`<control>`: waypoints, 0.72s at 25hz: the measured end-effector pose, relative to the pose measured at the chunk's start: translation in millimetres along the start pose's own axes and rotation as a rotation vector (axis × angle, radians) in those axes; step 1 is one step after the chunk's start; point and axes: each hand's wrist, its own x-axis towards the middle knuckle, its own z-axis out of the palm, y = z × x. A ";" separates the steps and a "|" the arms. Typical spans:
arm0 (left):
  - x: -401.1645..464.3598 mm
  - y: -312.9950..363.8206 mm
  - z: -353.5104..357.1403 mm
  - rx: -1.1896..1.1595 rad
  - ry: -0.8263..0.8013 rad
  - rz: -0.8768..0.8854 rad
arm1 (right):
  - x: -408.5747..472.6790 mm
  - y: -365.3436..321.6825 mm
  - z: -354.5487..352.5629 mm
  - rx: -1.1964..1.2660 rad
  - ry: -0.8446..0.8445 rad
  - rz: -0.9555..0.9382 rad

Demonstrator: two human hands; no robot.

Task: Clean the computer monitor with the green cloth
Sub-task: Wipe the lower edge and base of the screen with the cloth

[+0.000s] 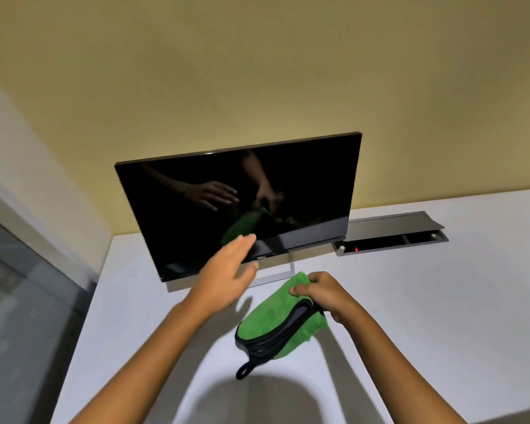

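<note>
A black computer monitor [303, 185] stands switched off on a white desk [426, 301], its screen mirroring both hands. My right hand [322, 293] grips the folded green cloth [265, 324] by its upper edge, just above the desk in front of the monitor's stand. The cloth has a dark trim and a hanging loop at its lower end. My left hand [227, 270] is raised with fingers straight, its fingertips by the lower edge of the screen; it holds nothing.
A grey cable box [392, 234] with an open lid and a red light is set into the desk right of the monitor. A yellow wall rises behind. The desk's left edge runs beside a glass partition [19, 301].
</note>
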 end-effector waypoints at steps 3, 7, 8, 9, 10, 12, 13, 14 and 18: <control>-62.7 -23.6 20.7 -0.071 -0.177 -0.015 | -11.2 -5.0 35.4 0.122 -0.032 0.050; -106.6 -45.9 27.9 0.078 -0.138 0.064 | -25.1 -8.8 76.0 0.234 -0.068 0.119; -111.4 -50.8 24.7 0.096 -0.093 0.082 | -27.4 -9.6 81.9 0.261 -0.090 0.129; -114.3 -56.3 21.1 0.110 -0.046 0.107 | -28.5 -9.6 85.1 0.272 -0.113 0.136; -116.8 -62.8 17.4 0.130 -0.019 0.125 | -30.3 -8.9 86.4 0.278 -0.137 0.147; -122.1 -79.2 11.4 0.190 -0.003 0.144 | -30.2 -5.1 84.4 0.293 -0.172 0.191; -124.5 -87.9 10.3 0.192 -0.006 0.118 | -30.3 -1.6 81.8 0.324 -0.192 0.223; -126.7 -93.4 9.4 0.137 -0.013 0.042 | -29.4 2.5 78.8 0.360 -0.204 0.253; -118.4 -103.8 18.6 -0.197 0.004 -0.296 | -12.7 31.4 82.4 0.321 -0.209 0.270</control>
